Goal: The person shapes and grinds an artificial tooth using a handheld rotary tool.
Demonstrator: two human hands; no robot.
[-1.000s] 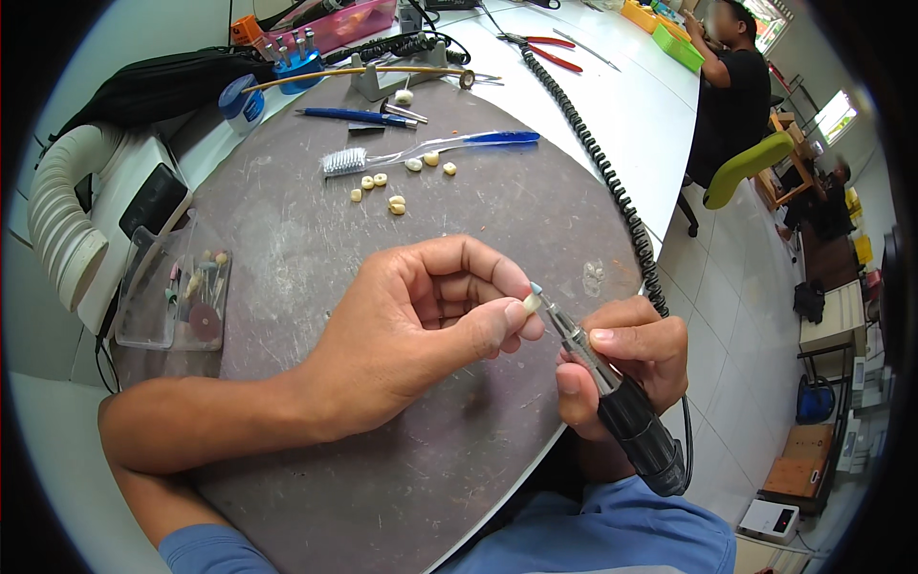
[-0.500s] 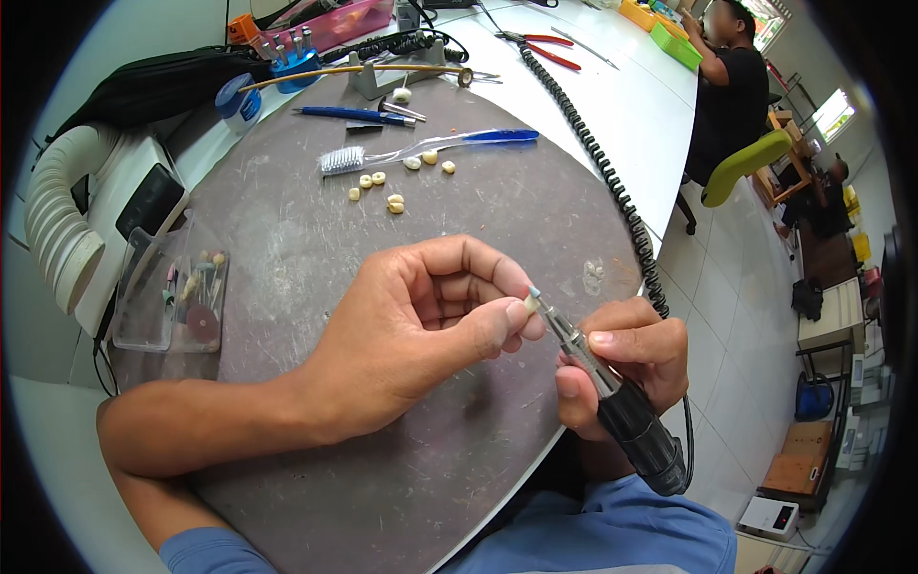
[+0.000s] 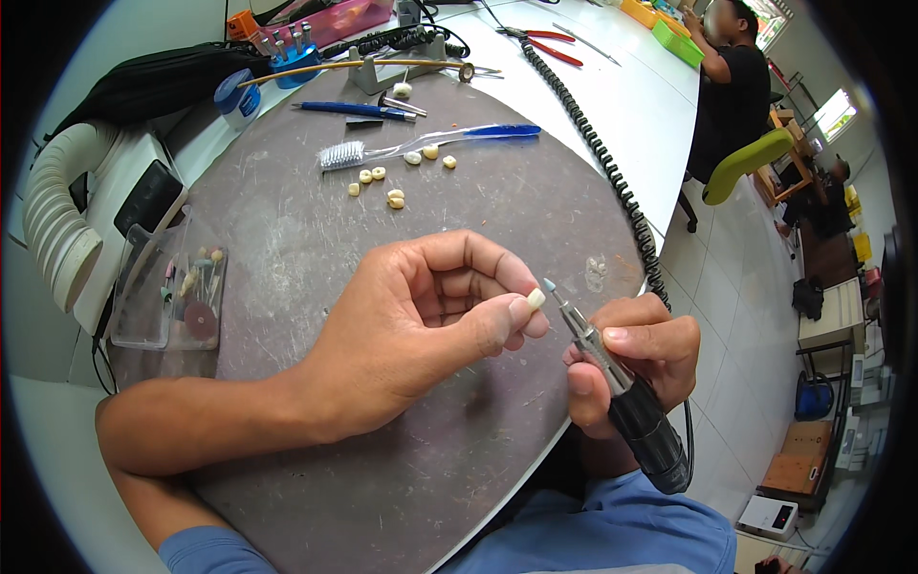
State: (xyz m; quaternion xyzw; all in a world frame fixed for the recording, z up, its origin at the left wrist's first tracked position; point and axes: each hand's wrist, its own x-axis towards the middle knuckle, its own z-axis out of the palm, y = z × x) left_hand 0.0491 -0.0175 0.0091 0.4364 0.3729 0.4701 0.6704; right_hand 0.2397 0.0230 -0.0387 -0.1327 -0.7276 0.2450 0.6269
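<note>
Between the thumb and forefinger of my left hand [image 3: 430,316] is a small cream-coloured dental crown [image 3: 536,299]. My right hand [image 3: 643,359] grips a rotary handpiece [image 3: 626,397] with a black body and a metal nose. Its pale blue pointed grinding tip [image 3: 549,285] is close beside the crown, with a small gap between them. Farther back on the grey work surface [image 3: 287,277] lie several loose tooth crowns [image 3: 379,173]. Behind these is a clear toothbrush [image 3: 430,143] with a blue handle end.
A clear box of grinding bits [image 3: 201,320] stands at left by a white ribbed suction hose [image 3: 62,225]. A blue pen [image 3: 354,111], a blue-lidded jar [image 3: 237,100] and red-handled pliers [image 3: 550,43] lie farther back. A coiled black cord [image 3: 602,158] runs along the right. Another person [image 3: 732,91] sits beyond.
My right hand has drawn the handpiece slightly to the right, so its tip has come off the crown. The crown now shows more plainly in my left hand, which has barely moved.
</note>
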